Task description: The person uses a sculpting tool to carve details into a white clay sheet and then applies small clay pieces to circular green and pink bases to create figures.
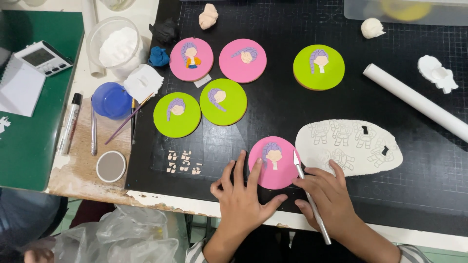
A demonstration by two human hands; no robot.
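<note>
We steady the round pink disc with a purple-haired figure (274, 163) under our left hand (242, 195), fingers spread flat, while our right hand (327, 192), fingers clenched on a thin craft knife (308, 192), touches its right edge.

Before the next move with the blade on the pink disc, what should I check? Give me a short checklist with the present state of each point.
1. Left hand steadies the pink disc: ok, its fingers rest on the disc's left edge.
2. Right hand grips the craft knife: ok, held like a pen.
3. Blade tip placed: ok, at the disc's right edge.
4. Left fingers clear of the blade: ok, they are on the opposite side.
5. Small cut pieces out of the way: ok, they lie apart to the left.
6. Blade sharp and clean: cannot tell.
</note>
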